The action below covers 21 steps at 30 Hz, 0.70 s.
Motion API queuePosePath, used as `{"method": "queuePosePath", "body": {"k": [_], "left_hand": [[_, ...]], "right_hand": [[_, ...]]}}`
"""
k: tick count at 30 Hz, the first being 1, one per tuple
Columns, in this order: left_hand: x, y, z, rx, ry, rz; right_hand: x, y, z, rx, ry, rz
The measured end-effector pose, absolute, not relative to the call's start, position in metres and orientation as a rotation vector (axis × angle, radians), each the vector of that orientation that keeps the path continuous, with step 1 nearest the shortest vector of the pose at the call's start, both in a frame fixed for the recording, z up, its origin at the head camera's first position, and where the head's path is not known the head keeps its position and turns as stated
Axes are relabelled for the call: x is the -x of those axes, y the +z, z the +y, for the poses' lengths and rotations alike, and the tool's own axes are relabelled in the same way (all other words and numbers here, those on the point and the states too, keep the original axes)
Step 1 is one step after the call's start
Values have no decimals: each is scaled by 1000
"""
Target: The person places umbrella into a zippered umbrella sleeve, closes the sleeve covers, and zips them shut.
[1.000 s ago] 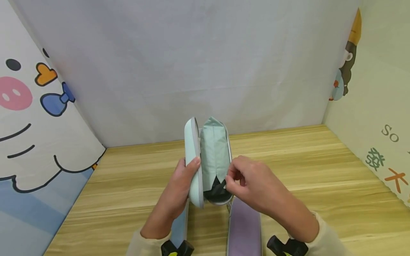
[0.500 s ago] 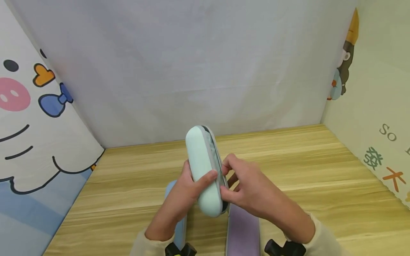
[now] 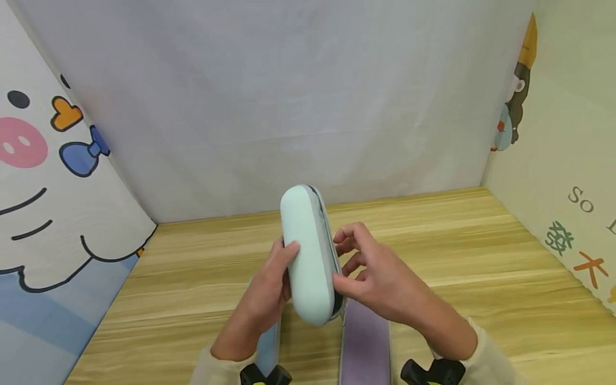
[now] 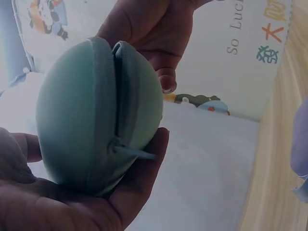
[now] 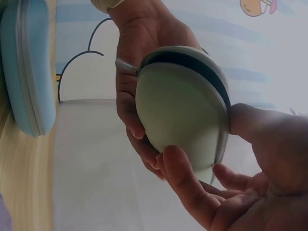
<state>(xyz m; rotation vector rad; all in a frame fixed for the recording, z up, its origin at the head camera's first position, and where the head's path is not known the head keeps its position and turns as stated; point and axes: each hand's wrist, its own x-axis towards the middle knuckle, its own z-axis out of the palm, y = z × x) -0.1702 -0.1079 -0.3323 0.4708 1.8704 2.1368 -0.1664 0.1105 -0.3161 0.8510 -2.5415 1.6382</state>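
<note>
A mint-green hard zip case is held above the table, tilted, its two halves nearly together. Along its right side runs a narrow dark gap between the zipper edges. My left hand grips it from the left, thumb on the upper shell and fingers underneath. On the other side, my right hand holds the gap side with thumb and curled fingers at the edges. In the left wrist view a zipper pull hangs at the end of the gap. The case's inside is hidden.
A purple case lies on the wooden table below my right hand. Under my left forearm is a light-blue zip case, partly hidden. Printed panels stand left and right, and a white cloth hangs behind.
The mint-green case was spread wide, with pale lining and something black showing inside. Its halves have come together, and my right hand has moved from the inside to the edge.
</note>
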Motion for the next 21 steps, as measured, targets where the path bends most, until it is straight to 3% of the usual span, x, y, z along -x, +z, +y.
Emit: {"method": "queuePosePath", "body": {"k": [9, 21], "left_hand": [[172, -330, -114, -422, 2213, 1838], [174, -334, -116, -476, 2288, 1826]], "right_hand": [[165, -309, 117, -1086, 1802, -2438], [173, -309, 126, -1123, 1823, -2493]]}}
